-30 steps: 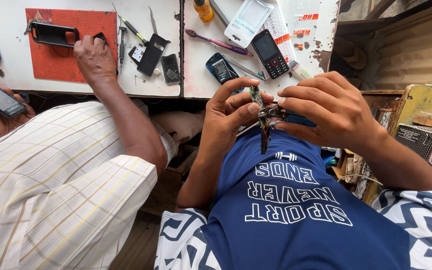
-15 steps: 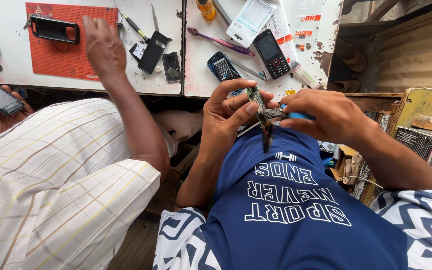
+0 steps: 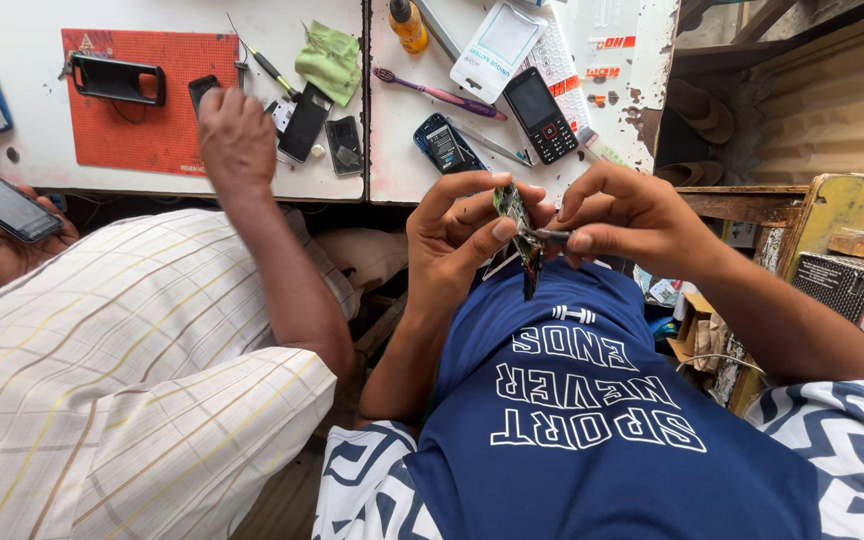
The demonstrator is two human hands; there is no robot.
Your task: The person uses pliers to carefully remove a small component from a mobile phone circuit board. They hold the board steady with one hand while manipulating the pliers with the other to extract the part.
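Observation:
My left hand point(image 3: 457, 245) is shut on a small green circuit board point(image 3: 510, 207), held upright in front of my blue shirt. My right hand point(image 3: 642, 215) pinches a thin metal tool point(image 3: 544, 235) whose tip rests against the board's lower edge. Both hands meet just below the front edge of the white worktable point(image 3: 392, 170).
A co-worker in a striped shirt sits at my left, one hand point(image 3: 237, 135) on the table by an orange mat point(image 3: 152, 125), the other holding a phone point(image 3: 2, 200). The table carries a keypad phone point(image 3: 540, 100), a blue phone point(image 3: 442, 143), a toothbrush point(image 3: 437, 93) and a green cloth point(image 3: 330, 60). Boxes point(image 3: 852, 285) stand at right.
The co-worker's hand on the table has shifted a little to the right, off the mat's corner. My hands still hold the board and tool close together in about the same spot.

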